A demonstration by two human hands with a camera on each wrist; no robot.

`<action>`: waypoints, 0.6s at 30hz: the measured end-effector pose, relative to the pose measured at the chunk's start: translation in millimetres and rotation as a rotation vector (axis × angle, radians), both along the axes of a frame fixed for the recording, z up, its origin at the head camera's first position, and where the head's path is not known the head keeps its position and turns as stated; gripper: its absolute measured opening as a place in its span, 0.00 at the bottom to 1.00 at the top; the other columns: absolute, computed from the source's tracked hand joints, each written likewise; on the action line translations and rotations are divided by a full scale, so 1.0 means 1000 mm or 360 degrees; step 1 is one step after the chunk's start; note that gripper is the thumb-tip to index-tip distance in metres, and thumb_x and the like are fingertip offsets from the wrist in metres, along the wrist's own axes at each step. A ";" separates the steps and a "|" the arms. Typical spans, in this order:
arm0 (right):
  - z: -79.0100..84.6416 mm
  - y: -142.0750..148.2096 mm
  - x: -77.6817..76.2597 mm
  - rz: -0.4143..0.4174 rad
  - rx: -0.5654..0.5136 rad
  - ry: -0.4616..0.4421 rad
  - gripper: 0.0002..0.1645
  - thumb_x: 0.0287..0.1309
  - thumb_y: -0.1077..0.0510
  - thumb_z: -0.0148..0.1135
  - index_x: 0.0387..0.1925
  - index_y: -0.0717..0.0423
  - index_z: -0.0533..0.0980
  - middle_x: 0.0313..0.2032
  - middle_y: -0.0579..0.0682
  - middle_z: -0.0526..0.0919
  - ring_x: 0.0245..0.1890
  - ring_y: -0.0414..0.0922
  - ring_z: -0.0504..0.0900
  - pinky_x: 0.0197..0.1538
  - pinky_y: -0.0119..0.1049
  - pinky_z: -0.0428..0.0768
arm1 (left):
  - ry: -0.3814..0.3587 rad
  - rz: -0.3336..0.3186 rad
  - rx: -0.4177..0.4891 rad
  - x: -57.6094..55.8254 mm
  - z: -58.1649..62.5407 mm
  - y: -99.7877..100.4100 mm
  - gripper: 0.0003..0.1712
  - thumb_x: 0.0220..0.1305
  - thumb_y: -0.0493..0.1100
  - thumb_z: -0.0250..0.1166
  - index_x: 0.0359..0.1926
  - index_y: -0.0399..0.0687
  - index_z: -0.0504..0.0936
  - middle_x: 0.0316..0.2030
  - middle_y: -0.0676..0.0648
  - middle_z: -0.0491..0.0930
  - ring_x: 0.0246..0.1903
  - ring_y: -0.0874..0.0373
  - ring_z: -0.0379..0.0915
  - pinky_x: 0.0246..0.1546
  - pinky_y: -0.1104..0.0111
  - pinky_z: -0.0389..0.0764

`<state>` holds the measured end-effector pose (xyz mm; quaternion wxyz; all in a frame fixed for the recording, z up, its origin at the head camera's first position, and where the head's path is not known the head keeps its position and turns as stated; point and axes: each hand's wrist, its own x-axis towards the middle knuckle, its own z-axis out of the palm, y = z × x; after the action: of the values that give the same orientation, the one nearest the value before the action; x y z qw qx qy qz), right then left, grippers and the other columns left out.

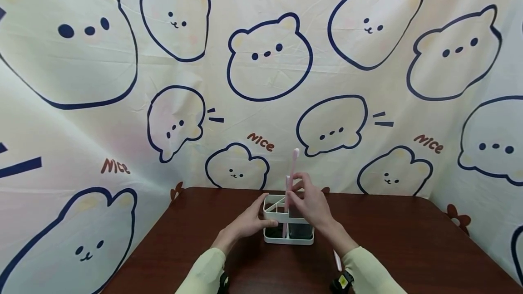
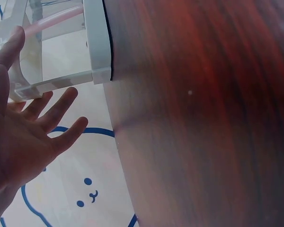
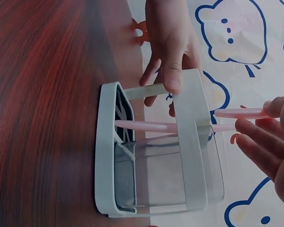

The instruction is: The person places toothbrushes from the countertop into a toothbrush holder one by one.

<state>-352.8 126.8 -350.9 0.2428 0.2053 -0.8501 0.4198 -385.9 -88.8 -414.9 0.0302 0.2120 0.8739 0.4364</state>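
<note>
A white two-tier toothbrush holder point(image 1: 300, 241) stands upright on the table, with a clear cup point(image 3: 163, 175) on one side. My left hand point(image 1: 249, 219) grips its upper tier at the left, thumb in front and fingers behind. Above the holder, my right hand point(image 1: 312, 203) pinches a pink toothbrush point(image 3: 241, 113), bristle head up. In the right wrist view, that toothbrush's lower end is at the upper tier's edge; whether it has entered a slot I cannot tell. A second pink toothbrush point(image 3: 146, 126) stands in the holder, its handle reaching the lower tier.
A slim pale stick-like thing point(image 1: 337, 261) lies on the brown table point(image 1: 384, 230) beside the right forearm, which partly hides it. Behind the table's far edge hangs a cream cloth point(image 1: 261, 117) printed with bears.
</note>
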 end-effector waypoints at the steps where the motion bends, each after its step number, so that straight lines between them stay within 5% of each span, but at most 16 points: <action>1: 0.000 -0.002 0.000 0.0005 -0.0007 -0.0004 0.26 0.62 0.58 0.67 0.59 0.45 0.67 0.34 0.47 0.84 0.32 0.43 0.89 0.37 0.41 0.87 | -0.0001 0.0001 -0.0001 0.000 0.000 0.000 0.55 0.59 0.60 0.70 0.78 0.54 0.48 0.75 0.41 0.56 0.67 0.45 0.62 0.68 0.38 0.62; 13: -0.010 -0.013 -0.001 0.0017 0.0032 0.0018 0.29 0.60 0.60 0.68 0.59 0.48 0.65 0.34 0.45 0.85 0.27 0.34 0.85 0.37 0.38 0.87 | -0.0006 -0.0030 0.0023 -0.001 -0.001 -0.001 0.54 0.59 0.60 0.70 0.78 0.56 0.49 0.72 0.40 0.61 0.62 0.47 0.68 0.65 0.40 0.67; 18: -0.012 -0.013 0.000 -0.0021 0.0082 0.0077 0.23 0.59 0.60 0.70 0.53 0.46 0.71 0.31 0.43 0.86 0.26 0.33 0.84 0.33 0.33 0.85 | -0.0004 -0.0030 0.0022 -0.001 -0.001 -0.002 0.54 0.60 0.59 0.70 0.78 0.54 0.48 0.71 0.42 0.61 0.61 0.47 0.68 0.65 0.41 0.67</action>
<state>-352.9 113.5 -363.1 0.2607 0.2160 -0.8559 0.3909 -386.6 -90.6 -416.2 0.0340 0.2200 0.8688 0.4423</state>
